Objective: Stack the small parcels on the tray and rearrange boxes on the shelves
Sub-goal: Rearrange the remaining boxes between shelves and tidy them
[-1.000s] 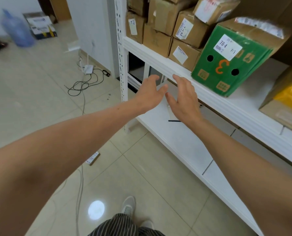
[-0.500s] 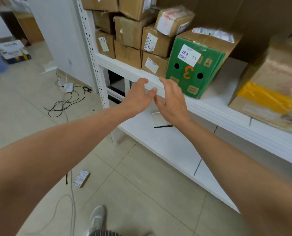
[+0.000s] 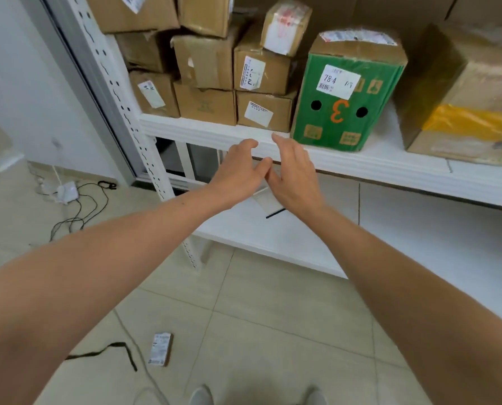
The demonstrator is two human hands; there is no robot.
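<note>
My left hand (image 3: 238, 173) and my right hand (image 3: 295, 176) reach forward side by side, fingers spread, both empty, just below the front edge of the white shelf (image 3: 346, 162). A green box with an orange 3 (image 3: 346, 95) stands on that shelf, up and right of my right hand. Several small brown parcels with white labels (image 3: 261, 112) are stacked to its left, directly above my hands. A large brown box with yellow tape (image 3: 466, 112) sits at the right. A flat white item (image 3: 266, 198) lies on the lower shelf (image 3: 273, 235), partly hidden by my hands.
The perforated white upright of the rack (image 3: 127, 118) stands at the left. On the tiled floor lie a small labelled packet (image 3: 160, 349), black cables (image 3: 80, 211) and a white adapter (image 3: 67, 192). My shoes (image 3: 200, 397) show at the bottom edge.
The view has closed in on the shelf and the boxes appear larger. Both hands have stayed open and close together, now nearer the shelf's front edge.
</note>
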